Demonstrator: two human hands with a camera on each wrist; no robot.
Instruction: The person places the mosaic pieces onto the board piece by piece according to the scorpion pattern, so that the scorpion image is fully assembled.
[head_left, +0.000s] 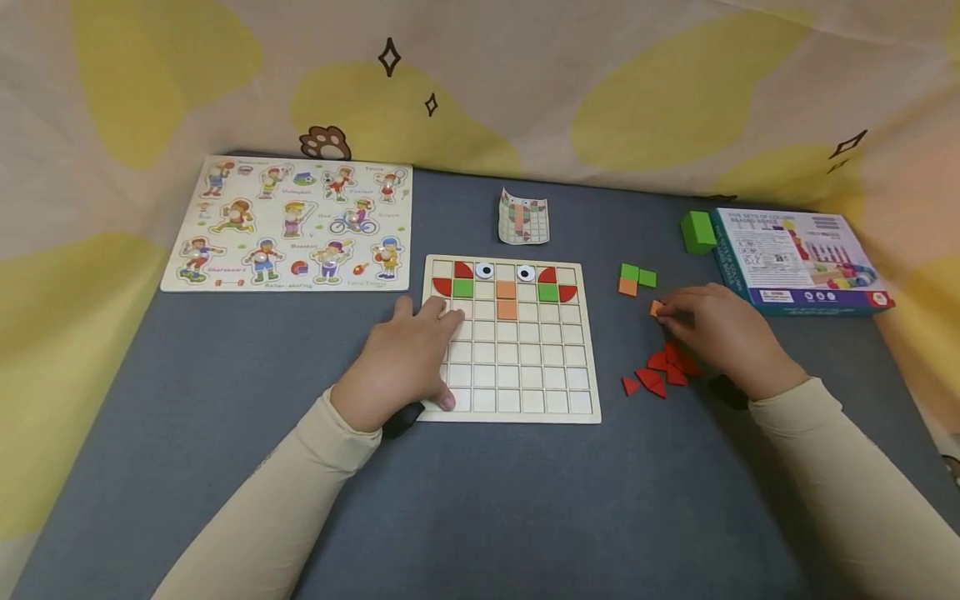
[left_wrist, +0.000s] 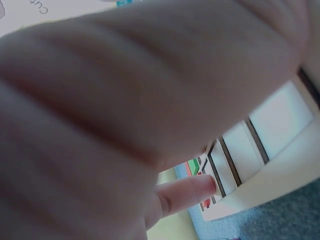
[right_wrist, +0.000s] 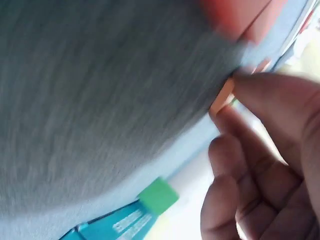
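A wooden grid board (head_left: pixel 532 378) lies flat on the table. My left hand (head_left: pixel 397 358) rests along its left edge, fingers spread and thumb at the lower left corner. Set in the upper rows are red quarter pieces (head_left: pixel 567 293), green squares (head_left: pixel 548 292), orange squares (head_left: pixel 507 310) and two round eye pieces (head_left: pixel 485 270). To the right of the board, my right hand (head_left: pixel 723 337) pinches a small orange square tile (right_wrist: pixel 223 97) between thumb and fingertips. Beside that hand lies a loose heap of red pieces (head_left: pixel 651 382). Two green tiles (head_left: pixel 647 279) and an orange tile (head_left: pixel 627 287) lie beyond it.
Behind the board stands a small curled pattern card (head_left: pixel 524 218). A sports picture puzzle (head_left: pixel 296 225) occupies the back left. At the back right are a green block (head_left: pixel 698 232) and a printed box (head_left: pixel 802 258). A patterned cloth (head_left: pixel 480 83) borders the table (head_left: pixel 487 517).
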